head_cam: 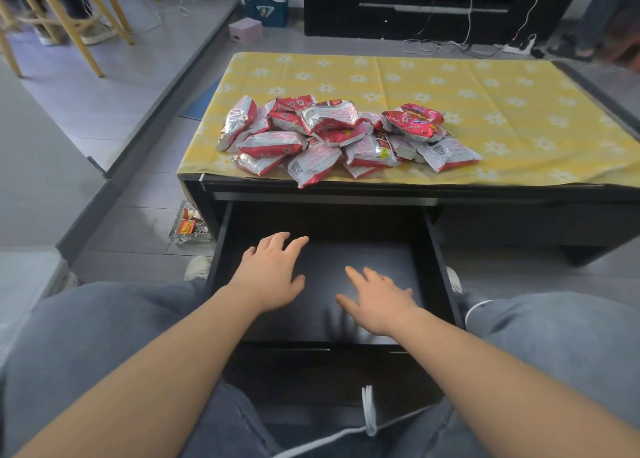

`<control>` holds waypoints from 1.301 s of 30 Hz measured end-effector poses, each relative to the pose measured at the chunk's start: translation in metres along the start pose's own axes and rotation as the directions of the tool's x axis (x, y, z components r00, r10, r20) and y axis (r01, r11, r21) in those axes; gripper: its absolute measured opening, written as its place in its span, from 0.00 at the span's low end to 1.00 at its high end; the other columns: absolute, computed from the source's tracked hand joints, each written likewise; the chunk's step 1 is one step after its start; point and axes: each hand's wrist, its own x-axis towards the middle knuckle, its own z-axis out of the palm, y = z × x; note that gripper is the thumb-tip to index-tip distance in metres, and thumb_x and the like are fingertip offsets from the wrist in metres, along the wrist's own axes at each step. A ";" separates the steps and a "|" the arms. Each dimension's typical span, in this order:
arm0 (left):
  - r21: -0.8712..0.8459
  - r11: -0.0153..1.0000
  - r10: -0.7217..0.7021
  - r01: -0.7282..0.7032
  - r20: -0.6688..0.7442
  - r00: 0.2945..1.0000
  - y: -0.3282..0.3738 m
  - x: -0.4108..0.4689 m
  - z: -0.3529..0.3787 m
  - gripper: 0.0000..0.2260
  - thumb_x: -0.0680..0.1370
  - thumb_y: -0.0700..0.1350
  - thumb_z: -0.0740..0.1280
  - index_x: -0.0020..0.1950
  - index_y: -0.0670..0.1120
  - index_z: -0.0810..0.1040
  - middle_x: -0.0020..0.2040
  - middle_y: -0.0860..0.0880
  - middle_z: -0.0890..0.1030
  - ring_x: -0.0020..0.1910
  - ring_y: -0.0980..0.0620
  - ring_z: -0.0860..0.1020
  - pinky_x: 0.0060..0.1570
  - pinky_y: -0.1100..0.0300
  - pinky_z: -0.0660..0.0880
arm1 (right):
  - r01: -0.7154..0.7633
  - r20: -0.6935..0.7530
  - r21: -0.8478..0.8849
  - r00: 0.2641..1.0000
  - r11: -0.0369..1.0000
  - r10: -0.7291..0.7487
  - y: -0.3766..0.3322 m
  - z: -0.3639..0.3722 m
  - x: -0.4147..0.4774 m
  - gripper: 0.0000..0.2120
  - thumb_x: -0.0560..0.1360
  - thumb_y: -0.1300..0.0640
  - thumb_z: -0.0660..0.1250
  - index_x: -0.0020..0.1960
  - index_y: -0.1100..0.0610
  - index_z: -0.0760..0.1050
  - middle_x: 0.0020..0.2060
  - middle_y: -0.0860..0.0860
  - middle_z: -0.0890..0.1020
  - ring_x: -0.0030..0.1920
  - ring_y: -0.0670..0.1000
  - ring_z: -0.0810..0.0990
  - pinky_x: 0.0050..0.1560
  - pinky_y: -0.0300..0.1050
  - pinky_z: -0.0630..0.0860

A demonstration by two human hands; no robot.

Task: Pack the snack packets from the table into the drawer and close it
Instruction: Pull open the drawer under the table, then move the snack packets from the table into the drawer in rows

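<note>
Left hand (273, 274), right hand (377, 301): splayed, empty, over open drawer (437, 249); snack packets (332, 135) beyond on table (485, 191).

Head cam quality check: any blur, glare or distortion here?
Head view: wide-angle lens bows the table edges; light glints off the foil snack packets; the open drawer is dark, with a soft shadow by the right hand; far right edge smeared.

Grey-blue jeans (104, 336), pale shoes (198, 266)
</note>
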 end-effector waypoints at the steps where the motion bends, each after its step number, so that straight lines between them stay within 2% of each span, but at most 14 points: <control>1: -0.002 1.000 0.000 0.000 -0.004 1.000 0.001 0.001 -0.001 0.35 0.81 0.58 0.65 0.85 0.56 0.54 0.84 0.45 0.60 0.83 0.42 0.58 0.77 0.39 0.63 | -0.009 -0.031 -0.006 0.999 1.000 0.009 0.001 -0.002 0.003 0.36 0.81 0.29 0.50 0.84 0.41 0.45 0.85 0.50 0.53 0.83 0.59 0.54 0.71 0.75 0.60; 5: -0.011 1.000 -0.011 0.010 -0.044 0.999 0.002 0.009 -0.009 0.34 0.81 0.57 0.65 0.85 0.56 0.55 0.84 0.45 0.60 0.83 0.42 0.58 0.78 0.38 0.63 | -0.020 -0.157 -0.018 0.987 1.000 0.017 0.001 -0.020 0.013 0.35 0.82 0.33 0.53 0.84 0.43 0.45 0.85 0.51 0.49 0.84 0.60 0.49 0.74 0.75 0.59; 11: -0.037 0.999 -0.036 0.032 -0.114 0.993 0.006 0.032 -0.024 0.33 0.80 0.56 0.65 0.84 0.55 0.58 0.83 0.44 0.61 0.82 0.41 0.59 0.77 0.38 0.64 | 0.033 -0.264 -0.010 0.964 0.999 -0.034 0.005 -0.054 0.036 0.35 0.83 0.37 0.56 0.84 0.44 0.46 0.85 0.54 0.51 0.84 0.61 0.46 0.76 0.73 0.57; 16: -0.050 0.998 -0.040 0.030 -0.206 0.978 -0.001 0.060 -0.052 0.32 0.79 0.55 0.67 0.83 0.53 0.62 0.81 0.43 0.65 0.79 0.39 0.64 0.73 0.37 0.68 | 0.101 -0.345 0.071 0.936 0.992 -0.070 0.003 -0.094 0.058 0.34 0.83 0.39 0.58 0.84 0.45 0.50 0.84 0.54 0.58 0.84 0.60 0.50 0.77 0.74 0.57; 18: -0.053 0.998 -0.053 0.041 -0.261 0.964 -0.008 0.074 -0.067 0.32 0.79 0.53 0.68 0.82 0.52 0.64 0.79 0.43 0.66 0.78 0.38 0.66 0.71 0.36 0.69 | 0.165 -0.437 0.107 0.893 0.981 -0.103 -0.003 -0.113 0.066 0.33 0.83 0.42 0.60 0.84 0.48 0.54 0.83 0.55 0.59 0.84 0.59 0.53 0.77 0.72 0.59; 20: -0.075 0.996 -0.069 0.047 -0.332 0.941 -0.016 0.092 -0.081 0.31 0.77 0.51 0.69 0.80 0.51 0.66 0.78 0.42 0.67 0.76 0.37 0.68 0.70 0.36 0.71 | 0.239 -0.535 0.110 0.832 0.965 -0.145 -0.009 -0.133 0.078 0.32 0.82 0.44 0.62 0.83 0.51 0.58 0.83 0.57 0.58 0.82 0.60 0.58 0.77 0.66 0.64; 23: -0.084 0.995 -0.080 0.051 -0.383 0.920 -0.025 0.118 -0.097 0.31 0.76 0.48 0.70 0.79 0.49 0.67 0.79 0.39 0.65 0.77 0.34 0.66 0.71 0.34 0.70 | 0.314 -0.657 0.039 0.723 0.949 -0.213 -0.019 -0.164 0.097 0.30 0.82 0.48 0.64 0.81 0.55 0.63 0.82 0.60 0.59 0.81 0.62 0.61 0.77 0.60 0.65; 25: -0.073 0.994 -0.098 0.076 -0.378 0.921 -0.032 0.136 -0.105 0.32 0.77 0.48 0.70 0.80 0.50 0.66 0.81 0.39 0.63 0.78 0.34 0.64 0.72 0.35 0.68 | 0.332 -0.732 -0.035 0.633 0.943 -0.250 -0.025 -0.183 0.111 0.28 0.81 0.48 0.64 0.78 0.57 0.67 0.81 0.61 0.62 0.81 0.63 0.59 0.78 0.63 0.63; 27: -0.049 0.995 -0.095 0.083 -0.365 0.926 -0.037 0.150 -0.111 0.32 0.77 0.47 0.70 0.81 0.50 0.65 0.81 0.40 0.63 0.79 0.35 0.62 0.73 0.36 0.66 | 0.296 -0.776 -0.100 0.575 0.950 -0.260 -0.031 -0.199 0.125 0.29 0.81 0.46 0.64 0.78 0.56 0.67 0.81 0.61 0.62 0.83 0.64 0.53 0.78 0.68 0.61; 29: -0.012 0.997 -0.073 0.074 -0.334 0.940 -0.042 0.165 -0.114 0.34 0.77 0.47 0.71 0.81 0.51 0.63 0.82 0.40 0.62 0.80 0.35 0.61 0.76 0.37 0.63 | 0.219 -0.755 -0.145 0.605 0.965 -0.251 -0.036 -0.215 0.144 0.34 0.79 0.43 0.65 0.81 0.52 0.61 0.83 0.60 0.57 0.84 0.64 0.48 0.78 0.72 0.58; 32: 0.057 0.997 -0.040 0.056 -0.253 0.967 -0.048 0.183 -0.114 0.37 0.77 0.49 0.72 0.83 0.51 0.59 0.84 0.40 0.59 0.82 0.36 0.58 0.79 0.36 0.59 | 0.107 -0.613 -0.208 0.760 0.972 -0.215 -0.045 -0.230 0.176 0.44 0.78 0.38 0.66 0.85 0.47 0.46 0.85 0.56 0.46 0.84 0.63 0.40 0.76 0.77 0.50; 34: 0.067 0.996 -0.041 0.058 -0.230 0.972 -0.052 0.194 -0.113 0.38 0.77 0.49 0.71 0.84 0.51 0.58 0.84 0.40 0.58 0.83 0.37 0.57 0.79 0.36 0.58 | 0.092 -0.526 -0.197 0.830 0.976 -0.184 -0.048 -0.233 0.193 0.49 0.77 0.38 0.69 0.84 0.44 0.40 0.85 0.53 0.42 0.84 0.63 0.40 0.75 0.79 0.47; 36: 0.074 0.996 -0.039 0.056 -0.219 0.975 -0.055 0.201 -0.112 0.38 0.77 0.49 0.71 0.84 0.51 0.58 0.84 0.42 0.60 0.82 0.38 0.59 0.79 0.36 0.58 | 0.084 -0.492 -0.137 0.859 0.987 -0.141 -0.049 -0.231 0.204 0.49 0.77 0.38 0.70 0.84 0.41 0.40 0.86 0.52 0.44 0.84 0.63 0.44 0.75 0.81 0.50; 39: 0.118 0.991 -0.038 0.060 -0.179 0.983 -0.063 0.209 -0.110 0.36 0.78 0.49 0.70 0.84 0.53 0.60 0.80 0.45 0.67 0.80 0.40 0.64 0.76 0.37 0.62 | 0.092 -0.548 -0.048 0.830 0.995 -0.103 -0.052 -0.227 0.212 0.40 0.80 0.42 0.68 0.83 0.40 0.49 0.84 0.52 0.55 0.83 0.62 0.54 0.73 0.80 0.58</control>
